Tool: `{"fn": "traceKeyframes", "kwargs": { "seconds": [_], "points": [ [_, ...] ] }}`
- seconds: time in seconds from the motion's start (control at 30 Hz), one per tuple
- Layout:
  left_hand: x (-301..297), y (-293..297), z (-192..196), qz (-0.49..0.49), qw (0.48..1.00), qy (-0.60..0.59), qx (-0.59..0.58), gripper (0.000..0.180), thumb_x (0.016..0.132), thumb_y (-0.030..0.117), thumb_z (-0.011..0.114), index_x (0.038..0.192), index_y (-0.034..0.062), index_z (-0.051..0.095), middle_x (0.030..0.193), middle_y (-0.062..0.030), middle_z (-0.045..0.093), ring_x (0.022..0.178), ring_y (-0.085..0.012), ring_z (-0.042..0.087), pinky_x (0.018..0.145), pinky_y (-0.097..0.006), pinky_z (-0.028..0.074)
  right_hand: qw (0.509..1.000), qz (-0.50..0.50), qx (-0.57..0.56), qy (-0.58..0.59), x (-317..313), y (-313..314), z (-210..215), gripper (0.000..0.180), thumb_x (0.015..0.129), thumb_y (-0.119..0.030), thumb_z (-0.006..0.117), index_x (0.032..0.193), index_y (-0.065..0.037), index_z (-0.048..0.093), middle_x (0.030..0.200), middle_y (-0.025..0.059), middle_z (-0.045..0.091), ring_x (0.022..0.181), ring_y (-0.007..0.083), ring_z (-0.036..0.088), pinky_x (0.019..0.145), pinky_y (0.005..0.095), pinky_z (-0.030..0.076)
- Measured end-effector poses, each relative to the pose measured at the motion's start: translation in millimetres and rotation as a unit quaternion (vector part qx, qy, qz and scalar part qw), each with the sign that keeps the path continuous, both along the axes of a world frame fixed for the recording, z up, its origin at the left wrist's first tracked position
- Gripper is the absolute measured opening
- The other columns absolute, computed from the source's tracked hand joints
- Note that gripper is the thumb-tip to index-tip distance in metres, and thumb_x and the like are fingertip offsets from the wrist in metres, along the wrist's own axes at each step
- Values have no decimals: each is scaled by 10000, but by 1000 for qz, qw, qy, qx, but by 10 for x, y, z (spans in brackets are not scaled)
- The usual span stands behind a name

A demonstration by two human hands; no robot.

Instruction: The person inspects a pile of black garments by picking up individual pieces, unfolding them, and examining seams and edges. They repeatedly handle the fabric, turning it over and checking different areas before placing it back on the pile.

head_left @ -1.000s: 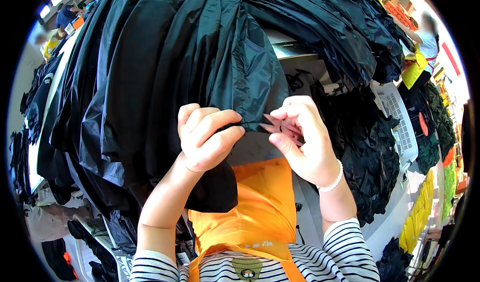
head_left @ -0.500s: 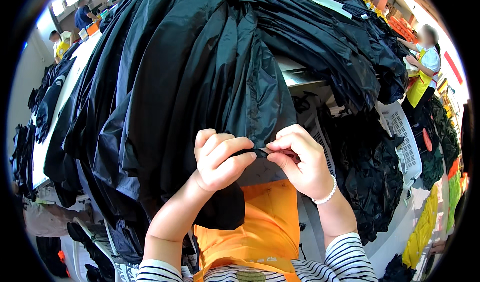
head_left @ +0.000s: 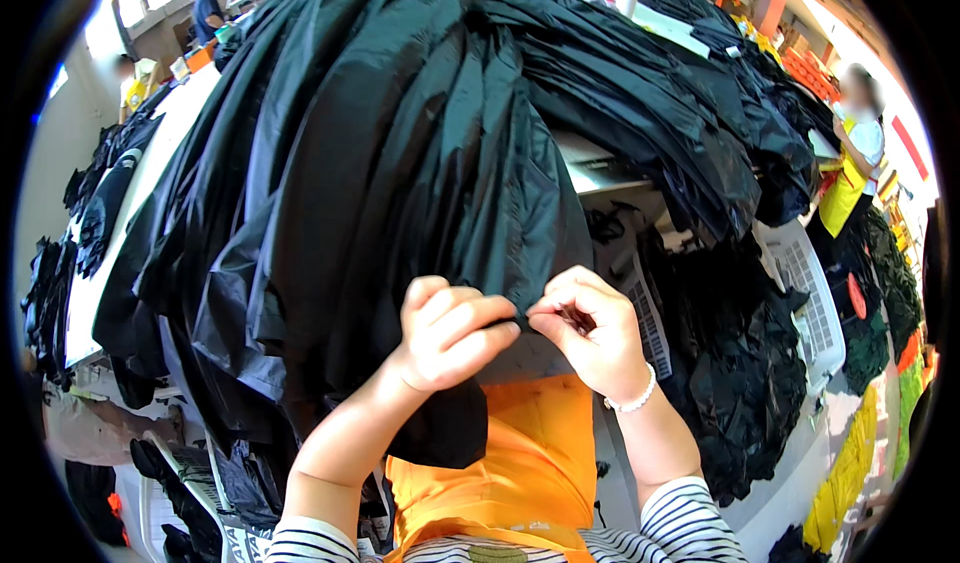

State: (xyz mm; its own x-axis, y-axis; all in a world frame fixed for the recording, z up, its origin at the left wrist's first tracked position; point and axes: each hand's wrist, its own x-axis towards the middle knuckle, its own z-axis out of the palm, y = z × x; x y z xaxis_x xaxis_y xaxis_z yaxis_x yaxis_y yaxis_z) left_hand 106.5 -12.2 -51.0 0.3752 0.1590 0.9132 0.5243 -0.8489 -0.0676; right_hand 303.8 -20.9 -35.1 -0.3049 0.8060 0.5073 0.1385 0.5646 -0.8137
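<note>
A big heap of shiny black fabric [head_left: 400, 153] hangs over the table in front of me and drapes down toward my lap. My left hand [head_left: 447, 331] pinches the lower edge of the black fabric between thumb and fingers. My right hand [head_left: 592, 331], a bead bracelet on its wrist, pinches the same edge right beside it, fingertips almost touching the left ones. A small dark item may sit between the right fingers, too small to tell. Under my hands lies my orange apron [head_left: 520, 463], above striped sleeves.
A white slotted crate [head_left: 805, 293] with more black fabric [head_left: 740, 383] stands at the right. Behind it a person in a yellow apron [head_left: 850, 173] stands. More people are at the far left back [head_left: 205, 8]. Dark pieces [head_left: 95, 203] lie on a white table at the left.
Both hands have slid lower in the picture, still pinched together on the fabric edge. The black heap fills more of the view; the view has tilted.
</note>
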Motion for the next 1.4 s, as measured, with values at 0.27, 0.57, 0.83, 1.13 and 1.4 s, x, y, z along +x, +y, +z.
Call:
{"fn": "traceKeyframes", "kwargs": {
  "seconds": [0.27, 0.57, 0.83, 1.13, 1.4],
  "points": [
    [-23, -19, 86, -47, 998, 8, -36, 234, 614, 75, 761, 818, 97, 648, 856, -27, 666, 694, -173, 590, 640, -306, 435, 984, -117, -41, 126, 83, 504, -437, 786, 857, -263, 734, 1445, 53, 318, 1415, 234, 453, 1144, 200, 566, 962, 293, 439],
    [19, 165, 1156, -99, 970, 124, -183, 294, 786, 335, 745, 905, 76, 671, 900, -63, 678, 790, -255, 631, 708, -354, 472, 933, 182, -179, 253, -1103, 295, -753, 395, 940, -220, 509, 1276, -19, 453, 1242, 106, 512, 1241, 172, 449, 1028, 333, 383],
    [174, 1428, 682, 154, 881, 376, -244, 297, 864, 341, 623, 847, 49, 675, 838, -132, 649, 839, -331, 616, 795, -429, 462, 984, 89, -41, 151, -1286, 267, -956, 374, 817, 53, 587, 1186, 13, 540, 1047, 174, 643, 904, 203, 636, 786, 270, 503],
    [262, 1474, 180, 249, 901, 295, -197, 795, 869, 675, 458, 1342, 37, 485, 1273, -243, 522, 1126, -369, 529, 927, -436, 396, 912, -286, 279, -95, 236, 1390, 45, 301, 817, -45, 634, 1116, -75, 657, 1283, 185, 575, 787, 280, 696, 667, 339, 564],
    [-42, 1292, 570, 382, 703, 517, -305, 1288, 554, 797, 685, 1431, -74, 323, 1337, -246, 498, 1251, -294, 468, 1058, -355, 273, 843, -314, 148, -411, 779, 2153, 122, 520, 808, -162, 709, 1298, -274, 578, 1539, 84, 306, 846, 287, 692, 719, 364, 560]
  ]
}}
